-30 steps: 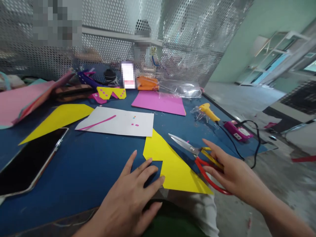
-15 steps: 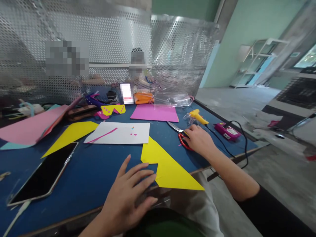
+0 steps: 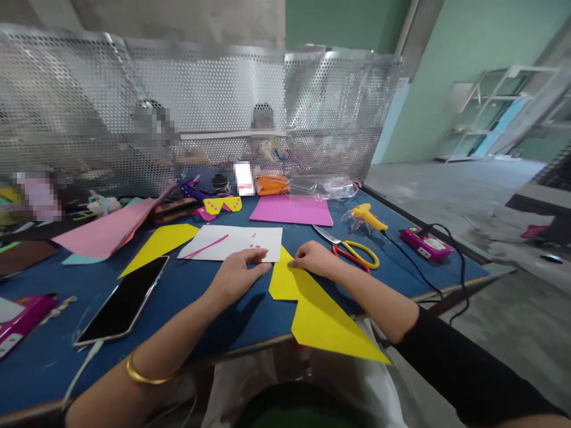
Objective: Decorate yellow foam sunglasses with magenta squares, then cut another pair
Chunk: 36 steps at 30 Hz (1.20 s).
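Note:
My left hand (image 3: 238, 274) hovers at the lower right part of a white sheet (image 3: 232, 238), thumb and fingers apart with nothing between them. My right hand (image 3: 312, 260) is at the upper part of a cut yellow sheet (image 3: 330, 318), its fingers curled together; what they hold, if anything, is too small to tell. On the white sheet lie a thin magenta strip (image 3: 209, 245) and a few tiny paper bits (image 3: 254, 246). Scissors (image 3: 352, 251) with red and yellow handles rest beyond my right hand, released, beside a yellow glue gun (image 3: 368, 217).
A phone (image 3: 122, 301) with a cable lies at the left. Behind are a magenta sheet (image 3: 292, 210), yellow paper glasses (image 3: 223, 205) and pink sheets (image 3: 109, 229). A magenta power strip (image 3: 426, 244) sits at the right; a perforated metal screen (image 3: 214, 89) borders the back.
My right hand has let go of the scissors and moved left to the yellow sheet. My left hand has moved forward to the white sheet. The view has shifted left.

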Motion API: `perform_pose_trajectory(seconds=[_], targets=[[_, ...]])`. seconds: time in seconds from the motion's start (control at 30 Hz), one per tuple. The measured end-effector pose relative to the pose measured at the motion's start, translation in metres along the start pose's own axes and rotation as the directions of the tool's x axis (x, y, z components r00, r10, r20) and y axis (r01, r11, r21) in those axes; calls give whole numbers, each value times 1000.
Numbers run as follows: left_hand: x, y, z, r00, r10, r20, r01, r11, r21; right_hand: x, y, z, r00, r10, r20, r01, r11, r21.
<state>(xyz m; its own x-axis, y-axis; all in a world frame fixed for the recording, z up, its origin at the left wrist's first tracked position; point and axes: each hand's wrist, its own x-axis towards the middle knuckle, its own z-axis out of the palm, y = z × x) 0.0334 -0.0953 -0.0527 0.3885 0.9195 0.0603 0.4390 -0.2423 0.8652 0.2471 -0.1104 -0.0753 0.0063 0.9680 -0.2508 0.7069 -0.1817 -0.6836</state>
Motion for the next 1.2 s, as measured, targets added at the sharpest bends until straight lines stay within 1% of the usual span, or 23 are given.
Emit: perform_pose_trajectory(seconds=[0.1, 0.17, 0.23, 0.3, 0.37, 0.43, 0.53, 0.63, 0.73, 0.83, 0.93, 1.07, 1.2], targets=[[16, 4, -2, 998, -52, 17, 54, 992, -118, -22, 18, -19, 999, 32, 38, -38, 985, 167], [22, 8, -1, 994, -92, 56, 101, 974, -201, -38, 28, -35, 999, 49, 11, -50, 958, 284], [25, 11, 3, 985, -126, 116, 155, 947, -281, -48, 31, -47, 996, 51, -73, -18, 919, 394], [26, 11, 7, 973, -145, 180, 203, 908, -366, -47, 26, -53, 982, 41, -186, 54, 874, 482], [25, 9, 10, 964, -143, 226, 235, 857, -458, -34, 15, -50, 958, 24, -286, 141, 829, 541], [23, 5, 9, 966, -127, 226, 233, 806, -544, -13, -1, -40, 938, -2, -346, 216, 784, 581], [22, -3, 1, 986, -112, 122, 164, 762, -626, 19, -23, -18, 930, -57, -363, 289, 723, 627], [24, -10, -7, 990, -139, 24, 123, 759, -639, 38, -32, 0, 932, -115, -344, 328, 670, 665], [28, -14, -10, 982, -190, -15, 138, 768, -626, 41, -28, 9, 936, -144, -322, 340, 613, 713], [29, -15, -8, 972, -231, -36, 162, 780, -605, 36, -21, 11, 954, -145, -261, 296, 574, 764], [29, -15, -6, 968, -249, -21, 187, 778, -600, 31, -19, 12, 968, -133, -215, 252, 554, 793], [29, -17, -4, 966, -257, 14, 214, 773, -597, 28, -22, 13, 968, -120, -221, 250, 536, 806], [31, -18, -3, 966, -258, -19, 199, 789, -582, 26, -24, 13, 969, -128, -213, 248, 534, 808]])
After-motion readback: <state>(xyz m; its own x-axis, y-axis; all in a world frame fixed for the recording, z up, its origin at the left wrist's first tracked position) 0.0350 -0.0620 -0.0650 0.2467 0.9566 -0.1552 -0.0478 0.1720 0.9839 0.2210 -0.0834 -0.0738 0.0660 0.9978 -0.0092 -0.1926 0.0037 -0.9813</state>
